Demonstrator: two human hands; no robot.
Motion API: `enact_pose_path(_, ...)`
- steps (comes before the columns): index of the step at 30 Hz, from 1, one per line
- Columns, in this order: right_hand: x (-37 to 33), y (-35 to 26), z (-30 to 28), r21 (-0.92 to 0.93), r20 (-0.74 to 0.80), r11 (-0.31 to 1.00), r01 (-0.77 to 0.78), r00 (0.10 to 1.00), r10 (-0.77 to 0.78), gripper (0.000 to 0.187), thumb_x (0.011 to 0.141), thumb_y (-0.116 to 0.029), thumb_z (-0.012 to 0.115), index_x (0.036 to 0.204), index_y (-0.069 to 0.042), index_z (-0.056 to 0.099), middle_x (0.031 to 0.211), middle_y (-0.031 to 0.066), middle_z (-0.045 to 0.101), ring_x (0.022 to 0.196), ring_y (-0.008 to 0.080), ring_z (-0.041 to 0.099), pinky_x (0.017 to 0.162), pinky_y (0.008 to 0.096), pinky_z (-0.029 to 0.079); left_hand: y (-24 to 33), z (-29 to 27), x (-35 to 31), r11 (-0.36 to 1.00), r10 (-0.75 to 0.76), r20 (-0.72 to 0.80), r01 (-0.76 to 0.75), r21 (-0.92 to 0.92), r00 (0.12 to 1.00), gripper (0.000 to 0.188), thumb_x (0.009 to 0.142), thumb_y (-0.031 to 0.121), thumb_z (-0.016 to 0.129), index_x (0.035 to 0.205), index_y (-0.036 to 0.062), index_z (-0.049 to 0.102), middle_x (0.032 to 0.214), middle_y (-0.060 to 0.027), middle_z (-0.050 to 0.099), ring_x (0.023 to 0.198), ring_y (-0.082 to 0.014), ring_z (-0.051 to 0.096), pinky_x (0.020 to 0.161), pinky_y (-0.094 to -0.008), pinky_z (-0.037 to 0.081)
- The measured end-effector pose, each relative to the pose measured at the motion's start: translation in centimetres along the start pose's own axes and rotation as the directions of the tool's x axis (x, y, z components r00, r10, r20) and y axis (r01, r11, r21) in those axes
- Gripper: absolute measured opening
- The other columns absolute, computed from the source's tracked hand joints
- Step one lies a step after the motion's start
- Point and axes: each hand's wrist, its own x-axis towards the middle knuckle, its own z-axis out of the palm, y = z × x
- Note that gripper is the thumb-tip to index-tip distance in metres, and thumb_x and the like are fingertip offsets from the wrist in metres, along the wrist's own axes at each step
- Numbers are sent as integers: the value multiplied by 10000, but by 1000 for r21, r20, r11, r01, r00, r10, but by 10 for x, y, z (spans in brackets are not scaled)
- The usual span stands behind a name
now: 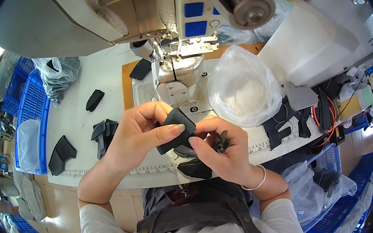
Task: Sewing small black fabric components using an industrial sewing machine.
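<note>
My left hand [141, 132] grips a folded black fabric piece [184, 121], its thumb lying across the front. At the right edge of that piece, my right hand [228, 153] pinches with thumb and forefinger. Tucked in the curled fingers of the right hand is a small dark object [221, 142], too unclear to name. Both hands are just in front of the sewing machine's arm [185, 68], apart from its needle area. Below them, another black piece [195, 168] rests at the table's front edge.
Several black pieces [62, 155] lie on the white table [75, 127] to the left. A clear plastic bag [244, 91] stands right of the machine. Farther right are black cut parts [282, 125] and an orange cord [331, 121]. Blue crates [36, 99] flank the table.
</note>
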Motion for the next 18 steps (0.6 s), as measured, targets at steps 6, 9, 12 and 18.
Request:
enact_pose_path(6,-1,-4,0,4,-8,1000,-8,1000,8,135,764,-41,606,894,-26,573,708,-16,559,557,7,450,431,170,268,-4,3,-1,997,65,-12,-64,44,998,90,790,12,603,769,-1,516,850,-47,552,739,-65,498,648,-197,412)
enact_pose_path(9,1,-4,-1,-4,15,1000,-31,999,31,121,771,-51,603,884,-21,569,687,-10,556,564,17,464,441,175,288,-7,4,0,988,131,-19,-129,86,991,101,781,7,611,777,-1,511,859,-49,543,760,-69,497,659,-198,411)
enact_pose_path(12,7,-4,-4,70,46,997,-36,998,33,88,781,-71,601,841,-15,569,659,-5,545,544,27,446,444,190,304,-8,2,0,963,187,16,-186,196,982,116,770,7,625,782,4,509,857,-45,533,775,-69,494,670,-203,410)
enact_pose_path(18,13,-5,-11,32,120,999,-13,993,9,126,804,-109,596,744,-7,553,606,22,504,505,60,409,454,220,314,9,18,-7,984,75,-147,-49,171,986,117,782,32,627,821,-15,527,823,-21,534,729,-32,487,601,-163,385)
